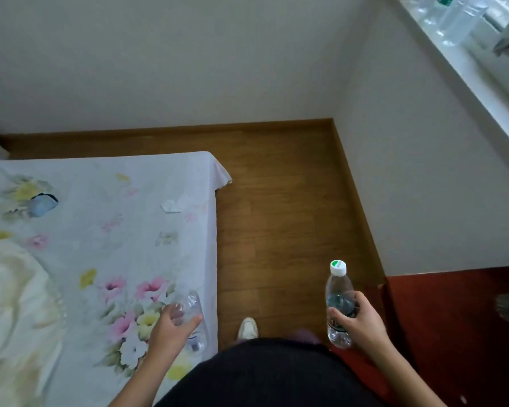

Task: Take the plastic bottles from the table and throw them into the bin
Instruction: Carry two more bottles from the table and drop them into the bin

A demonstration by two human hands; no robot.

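Note:
My right hand [357, 320] grips a clear plastic bottle [338, 292] with a white and green cap, held upright over the wooden floor. My left hand [171, 326] is closed around a second clear bottle [195, 306], which is blurred and hard to make out against the flowered sheet. More clear bottles [453, 22] stand on the window sill at the top right. No bin is in view.
A bed with a flowered sheet [106, 230] fills the left side, with a crumpled white paper [175, 204] near its far corner. A wooden floor strip [276, 215] runs ahead to the wall corner. A dark red surface [453, 333] lies at the right. My shoe [247, 327] shows below.

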